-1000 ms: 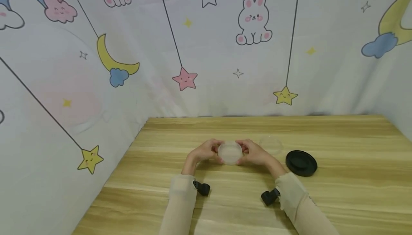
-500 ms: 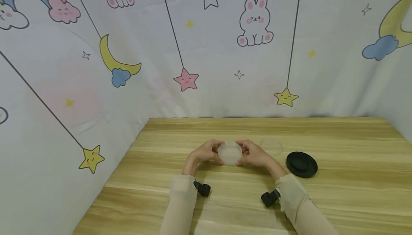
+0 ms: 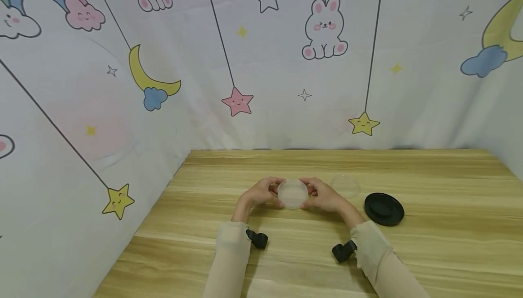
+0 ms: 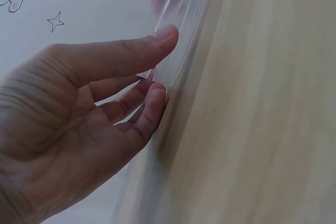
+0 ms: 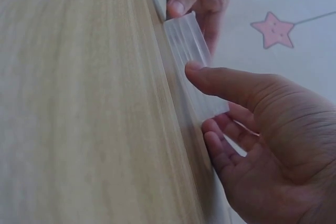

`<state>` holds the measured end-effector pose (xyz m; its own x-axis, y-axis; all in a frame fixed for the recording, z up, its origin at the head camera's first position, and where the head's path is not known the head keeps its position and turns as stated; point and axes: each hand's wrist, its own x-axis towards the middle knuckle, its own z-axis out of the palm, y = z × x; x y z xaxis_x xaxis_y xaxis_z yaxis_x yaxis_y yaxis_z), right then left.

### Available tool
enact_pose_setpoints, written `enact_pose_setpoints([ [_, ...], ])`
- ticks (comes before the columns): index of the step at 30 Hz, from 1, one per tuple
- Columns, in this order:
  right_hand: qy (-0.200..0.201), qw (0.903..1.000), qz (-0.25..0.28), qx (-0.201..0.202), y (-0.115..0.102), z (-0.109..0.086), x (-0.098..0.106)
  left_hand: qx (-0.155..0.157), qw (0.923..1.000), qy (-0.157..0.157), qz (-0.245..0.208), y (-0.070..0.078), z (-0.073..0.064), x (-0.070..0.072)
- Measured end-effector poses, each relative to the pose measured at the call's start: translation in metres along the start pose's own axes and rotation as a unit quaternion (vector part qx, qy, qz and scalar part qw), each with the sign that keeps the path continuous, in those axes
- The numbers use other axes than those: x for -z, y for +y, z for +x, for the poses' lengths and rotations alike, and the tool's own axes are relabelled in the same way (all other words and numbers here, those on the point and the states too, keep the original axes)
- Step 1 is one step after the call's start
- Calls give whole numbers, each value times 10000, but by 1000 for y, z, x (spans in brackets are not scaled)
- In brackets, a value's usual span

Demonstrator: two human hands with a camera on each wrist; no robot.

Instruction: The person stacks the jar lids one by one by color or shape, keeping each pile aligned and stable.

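In the head view a round, translucent plastic container sits near the middle of the table, between both hands. My left hand grips its left side, thumb on the near side and fingers round the far side. On the opposite side my right hand grips it the same way. Seen from the right wrist, the container shows ridged, sloping sides close over the wood. Just behind the right hand lies a clear round lid-like disc. To its right is a black round piece with a raised centre.
The wood-grain table ends at a white curtain printed with stars, moons and rabbits, which also runs along the left side. Black wrist cameras sit at the cuffs of both light sleeves.
The head view has tilted slightly, so the whole scene sits a little lower and further right. Both hands keep their hold on the container.
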<state>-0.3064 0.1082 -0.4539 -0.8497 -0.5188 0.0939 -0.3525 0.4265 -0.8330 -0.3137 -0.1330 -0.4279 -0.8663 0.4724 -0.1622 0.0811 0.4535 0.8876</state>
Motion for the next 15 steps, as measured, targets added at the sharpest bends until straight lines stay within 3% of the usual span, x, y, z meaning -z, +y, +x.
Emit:
enact_pose_setpoints([
  [15, -110, 9996, 256, -96, 3, 3, 1, 35, 10000, 29, 81, -2, 2, -1],
])
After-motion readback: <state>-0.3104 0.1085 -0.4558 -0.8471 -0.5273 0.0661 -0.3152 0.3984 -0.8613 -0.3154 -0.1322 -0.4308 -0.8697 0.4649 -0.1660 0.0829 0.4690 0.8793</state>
